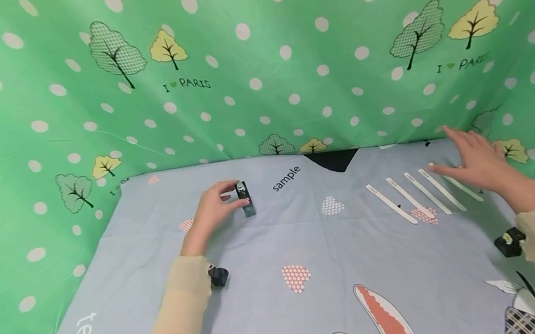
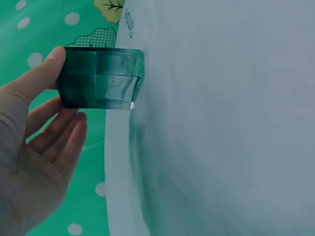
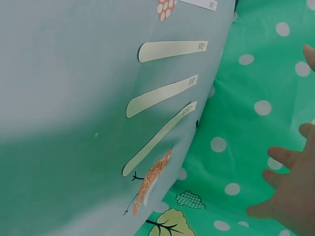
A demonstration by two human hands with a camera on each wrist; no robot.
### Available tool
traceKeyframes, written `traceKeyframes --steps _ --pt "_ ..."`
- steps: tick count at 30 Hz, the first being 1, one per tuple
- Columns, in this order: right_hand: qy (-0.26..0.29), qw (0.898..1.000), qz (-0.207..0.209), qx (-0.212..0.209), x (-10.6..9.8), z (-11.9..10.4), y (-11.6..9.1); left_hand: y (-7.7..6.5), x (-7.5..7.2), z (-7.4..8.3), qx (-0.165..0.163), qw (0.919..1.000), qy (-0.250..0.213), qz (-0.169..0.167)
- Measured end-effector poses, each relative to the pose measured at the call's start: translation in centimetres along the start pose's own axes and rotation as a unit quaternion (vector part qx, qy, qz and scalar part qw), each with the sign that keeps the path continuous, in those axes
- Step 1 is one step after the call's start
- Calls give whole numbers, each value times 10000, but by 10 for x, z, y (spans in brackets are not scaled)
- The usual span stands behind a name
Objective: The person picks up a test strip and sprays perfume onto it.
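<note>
Bottle [image 1: 248, 208], dark green and see-through with a silver top, is pinched between the thumb and fingers of the left hand [image 1: 213, 208], toward the far side of the cloth-covered counter [image 1: 246, 316] and left of its middle. Whether its base is touching the cloth cannot be told. Toward the far right, five narrow white strips [image 1: 427, 194] are laid side by side at a slant, and small print is borne by their far ends. Beside them the right hand [image 1: 487, 163] is held with its fingers stretched and spread apart, and the far end of the rightmost strip is hidden by its thumb in the head view; in the right wrist view this hand is seen apart from the strips. The two hands are kept well apart. Behind the counter, a green dotted curtain [image 1: 252, 50] is hung.
</note>
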State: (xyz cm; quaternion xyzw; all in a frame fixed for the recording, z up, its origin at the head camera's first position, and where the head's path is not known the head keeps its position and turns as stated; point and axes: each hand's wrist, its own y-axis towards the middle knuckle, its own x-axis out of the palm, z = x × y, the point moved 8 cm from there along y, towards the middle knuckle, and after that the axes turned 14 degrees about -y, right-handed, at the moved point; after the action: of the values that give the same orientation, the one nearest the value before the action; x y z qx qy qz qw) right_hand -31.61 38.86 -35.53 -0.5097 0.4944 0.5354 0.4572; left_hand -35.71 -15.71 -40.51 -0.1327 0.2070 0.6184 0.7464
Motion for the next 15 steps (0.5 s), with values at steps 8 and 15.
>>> traceKeyframes --steps 8,15 --pt "617 9977 292 -55 1 8 -5 5 -1 -3 -329 9987 -365 -151" --pt "1203 9921 355 -26 7 22 -17 6 3 -6 -381 9978 -509 -213"
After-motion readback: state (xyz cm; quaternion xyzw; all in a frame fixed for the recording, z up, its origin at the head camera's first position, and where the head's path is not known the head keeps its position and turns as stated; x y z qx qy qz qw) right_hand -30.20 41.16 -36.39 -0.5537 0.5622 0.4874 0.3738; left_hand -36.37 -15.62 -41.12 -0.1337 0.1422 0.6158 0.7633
